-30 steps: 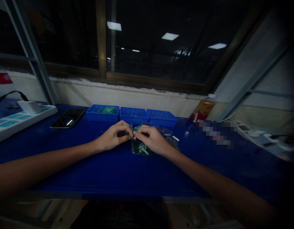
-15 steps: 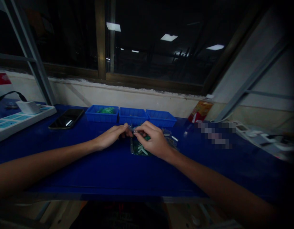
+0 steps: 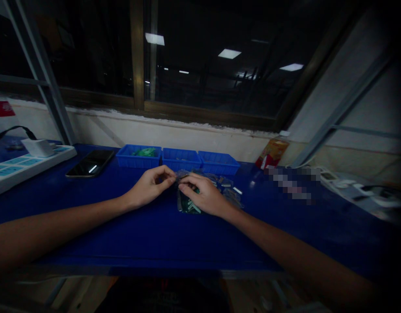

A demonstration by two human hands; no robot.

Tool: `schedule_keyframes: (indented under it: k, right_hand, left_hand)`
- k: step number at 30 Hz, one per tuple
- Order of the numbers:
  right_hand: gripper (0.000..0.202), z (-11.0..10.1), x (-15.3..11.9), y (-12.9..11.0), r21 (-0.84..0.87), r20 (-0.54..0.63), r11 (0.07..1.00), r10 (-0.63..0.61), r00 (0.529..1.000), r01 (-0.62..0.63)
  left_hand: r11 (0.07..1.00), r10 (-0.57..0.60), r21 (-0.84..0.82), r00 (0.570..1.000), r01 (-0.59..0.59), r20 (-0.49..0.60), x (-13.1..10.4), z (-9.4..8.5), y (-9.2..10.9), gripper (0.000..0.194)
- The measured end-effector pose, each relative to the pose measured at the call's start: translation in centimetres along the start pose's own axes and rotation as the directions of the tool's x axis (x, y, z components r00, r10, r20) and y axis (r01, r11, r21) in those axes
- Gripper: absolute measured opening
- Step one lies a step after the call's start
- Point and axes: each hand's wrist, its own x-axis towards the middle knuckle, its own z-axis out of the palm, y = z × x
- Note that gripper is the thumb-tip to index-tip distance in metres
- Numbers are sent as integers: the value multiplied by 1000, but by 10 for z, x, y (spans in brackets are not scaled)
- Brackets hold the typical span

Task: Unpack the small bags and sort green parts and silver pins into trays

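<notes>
My left hand (image 3: 151, 186) is closed in a pinch on the edge of a small clear plastic bag (image 3: 181, 174). Close beside it, my right hand (image 3: 203, 193) has its fingers bent over the same bag, with thumb and fingers together. What lies inside the bag is too small to make out. Under my right hand sits a clear packet with pale green pieces (image 3: 194, 206). More small clear bags (image 3: 233, 195) with light pieces in them lie just right of my right hand.
Three blue bins stand in a row behind the hands; the left bin (image 3: 138, 161) holds green pieces. A phone (image 3: 90, 163) and a white power strip (image 3: 34, 165) lie at left. An orange and red packet (image 3: 272, 153) stands at back right, near cables.
My left hand has turned, its thumb and fingers now forming a visible pinch. My right hand has lowered slightly and shifted a little left, its fingers further over the bag.
</notes>
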Motion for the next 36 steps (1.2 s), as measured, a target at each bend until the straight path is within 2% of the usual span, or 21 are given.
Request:
schedule_keyframes:
  k: [4, 7, 11, 13, 16, 21, 25, 28, 31, 34, 36]
  right_hand:
    - [45, -2, 2, -1, 187, -3, 975, 120, 993, -117]
    - [38, -3, 2, -2, 172, 6, 976, 132, 991, -132]
    - [21, -3, 1, -2, -35, -52, 999, -9, 999, 7]
    - [22, -2, 0, 0, -110, -57, 989, -104, 993, 97]
    - [24, -2, -1, 5, -156, -39, 975, -168, 985, 160]
    - [27, -2, -2, 8, -225, 36, 960, -163, 986, 167]
    - [38, -2, -3, 4, -201, 24, 970, -132, 991, 134]
    - [35, -3, -2, 2, -178, -5, 980, -94, 996, 91]
    - [27, -4, 1, 2, -134, 13, 991, -23, 1000, 24]
    - [42, -4, 3, 3, -11, 28, 997, 73, 997, -73]
    - [52, -4, 3, 3, 82, 14, 984, 155, 988, -155]
  left_hand:
    - [960, 140, 230, 986, -157, 91, -5, 0, 6, 12]
    - [948, 164, 256, 978, -191, 126, -4, 0, 8, 11]
    - [978, 29, 198, 984, -65, 177, -2, 0, 5, 22]
    - [994, -58, 107, 980, 38, 191, 0, 0, 2, 34]
    - [984, -176, -4, 967, 180, 183, 3, 0, -3, 45]
    - [954, -246, -125, 951, 271, 188, 6, 2, -8, 27]
    - [933, -288, -194, 951, 305, 109, 7, 2, -6, 19]
    - [927, -309, -208, 950, 312, 46, 7, 2, -5, 14]
    - [948, -259, -185, 965, 259, 23, 7, 2, -5, 14]
    - [983, -125, -129, 991, 130, 44, 6, 1, -6, 15]
    - [992, -54, -105, 994, 64, 95, 5, 1, -9, 16]
